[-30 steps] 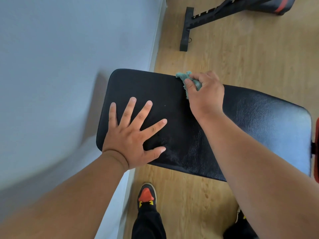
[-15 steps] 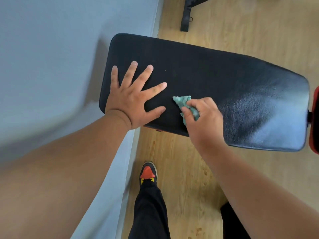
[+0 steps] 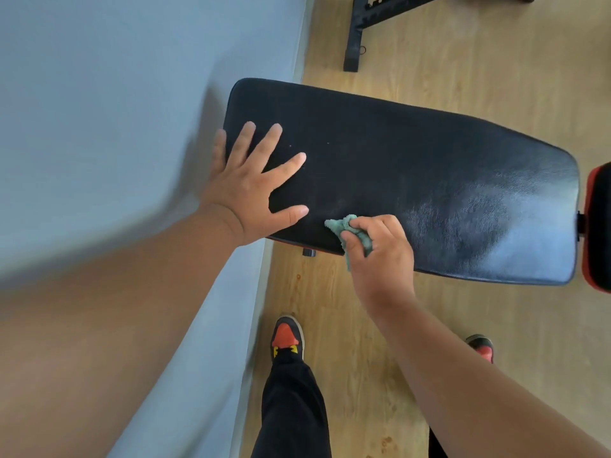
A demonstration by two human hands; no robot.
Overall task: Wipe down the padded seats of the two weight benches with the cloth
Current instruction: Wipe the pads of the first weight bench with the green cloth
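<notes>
A black padded bench pad (image 3: 429,166) stretches from the wall on the left to the right edge of view. My left hand (image 3: 251,190) lies flat with fingers spread on the pad's left end. My right hand (image 3: 380,256) grips a small teal cloth (image 3: 347,231) against the pad's near edge, close to my left thumb. Part of the cloth hangs below that edge. A red-trimmed seat section (image 3: 598,226) adjoins the pad on the right. The black frame of a second bench (image 3: 357,31) stands on the floor beyond.
A pale blue wall (image 3: 115,110) runs along the left, right beside the pad's end. Wooden floor (image 3: 496,61) lies around both benches. My legs in black trousers and red-toed shoes (image 3: 286,338) stand just in front of the pad.
My right hand drew the cloth from the pad's far edge to its near edge. My left hand slid slightly toward the pad's left end.
</notes>
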